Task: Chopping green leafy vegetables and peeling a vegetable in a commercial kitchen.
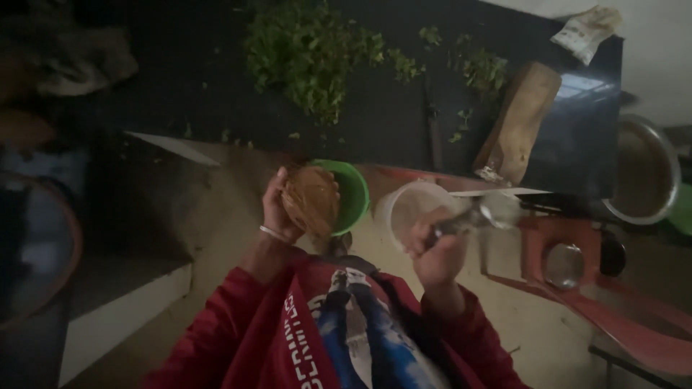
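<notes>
One head cam, steep downward look over own red-sleeved chest; hands mid-frame, close; dark counter across top.

Dim room, low light. Dark tabletop runs across the far side, scattered with chopped green leaves. Wooden block near its right end, crumpled packet at the corner. Pale wall beyond. Dusty tan floor below, white step at left, steel pot at right.

Left hand raised, fingers curled in a grip; right hand fisted, likewise gripping.
</notes>
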